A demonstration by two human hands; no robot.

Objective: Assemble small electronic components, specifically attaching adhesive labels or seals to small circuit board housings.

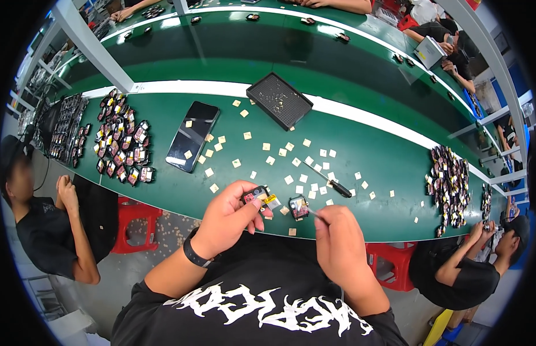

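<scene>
My left hand (233,212) is closed round a small black electronic module (254,195), its open face showing reddish parts. A silver battery pouch with a yellow end (271,202) sticks out of it to the right. Between the thumb and fingers of my right hand (340,233) is a thin grey metal tool (317,215), its far tip close to a second module (299,207). That second module lies on the green table near its front edge. My grip hides most of the tool, so I cannot tell its exact kind.
Small cream square pads (281,152) lie scattered over the table (389,161). A black-handled screwdriver (339,188), a phone (193,136) and a black tray (279,101) lie beyond my hands. Piles of modules (121,141) stand left and right (448,187). Co-workers sit on both sides.
</scene>
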